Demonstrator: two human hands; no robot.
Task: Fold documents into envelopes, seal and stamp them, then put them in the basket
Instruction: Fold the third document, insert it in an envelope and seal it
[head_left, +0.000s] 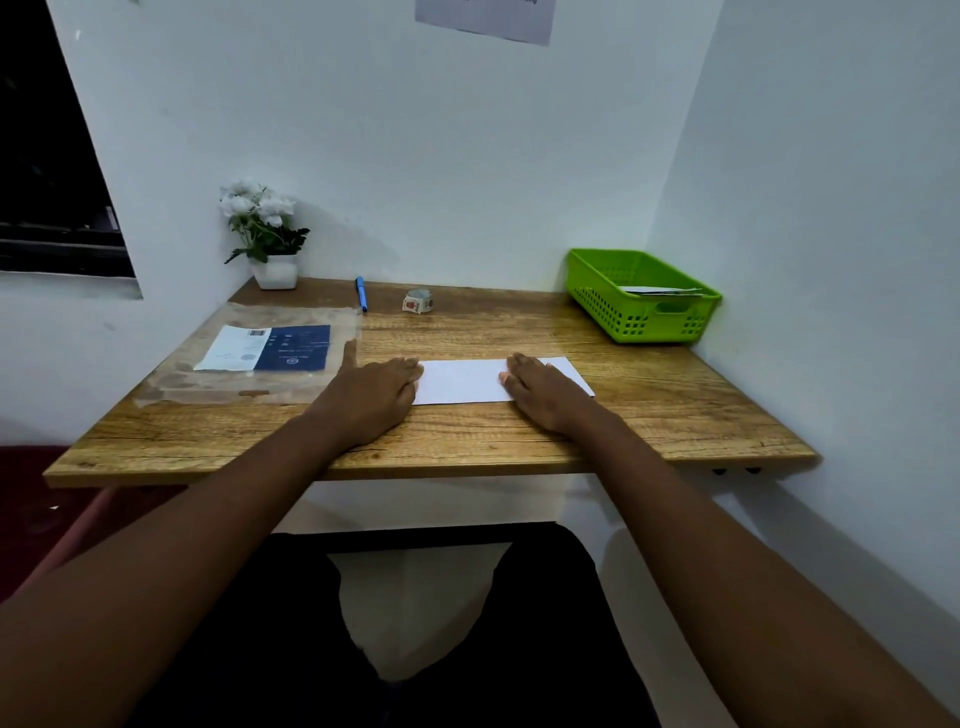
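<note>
A white folded paper (467, 381) lies flat on the wooden table (649, 395), near its front edge. The left hand (376, 391) lies flat with straight fingers on the paper's left end. The right hand (540, 391) lies flat on its right end. Neither hand grips anything.

The green basket (641, 318) sits at the back right corner with envelopes (662, 291) inside. A roll of stamps (418, 301) and a blue pen (361, 293) lie at the back. A clear packet (260, 353) lies on the left, near a flower pot (275, 271).
</note>
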